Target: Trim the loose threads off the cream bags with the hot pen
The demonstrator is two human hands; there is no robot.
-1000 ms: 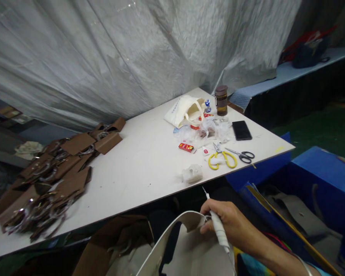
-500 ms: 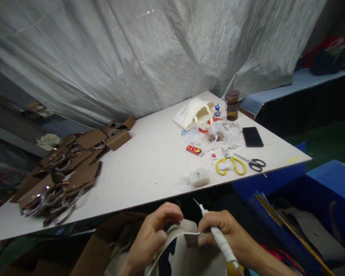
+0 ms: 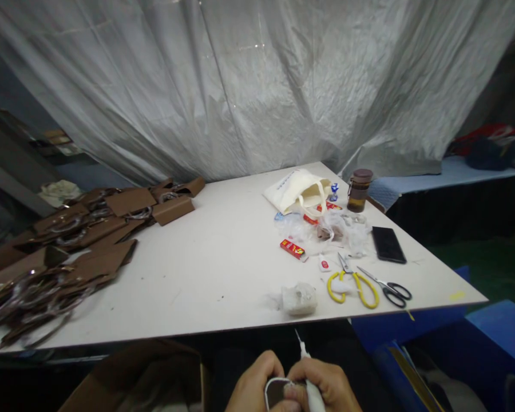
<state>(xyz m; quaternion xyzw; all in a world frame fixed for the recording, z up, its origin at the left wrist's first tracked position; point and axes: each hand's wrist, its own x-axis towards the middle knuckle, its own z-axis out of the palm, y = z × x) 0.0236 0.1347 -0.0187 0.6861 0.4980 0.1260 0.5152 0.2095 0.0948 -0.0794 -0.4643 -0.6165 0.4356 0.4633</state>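
At the bottom centre, my left hand (image 3: 255, 384) is closed on a light-edged piece of material (image 3: 276, 391), its edge curving between both hands. Beside it, my right hand (image 3: 326, 382) grips a white-handled pointed tool (image 3: 313, 395), whose thin metal tip points up toward the table's front edge. The right fingertips also press on the piece's edge. Most of the piece is cut off by the frame's bottom. A whitish block (image 3: 299, 299) sits on the table (image 3: 189, 292) just beyond my hands.
Brown bag-like pieces (image 3: 131, 201) are heaped at the left. Yellow-handled scissors (image 3: 369, 290), black scissors (image 3: 397, 293), a phone (image 3: 388, 244), a red box (image 3: 293, 250), a cream bag (image 3: 283, 191) and a bottle (image 3: 359, 190) lie or stand at the right. A blue bin (image 3: 502, 337) is at lower right.
The view has tilted up, so the hands and table appear lower. My left hand has closed on the piece and come close to my right hand.
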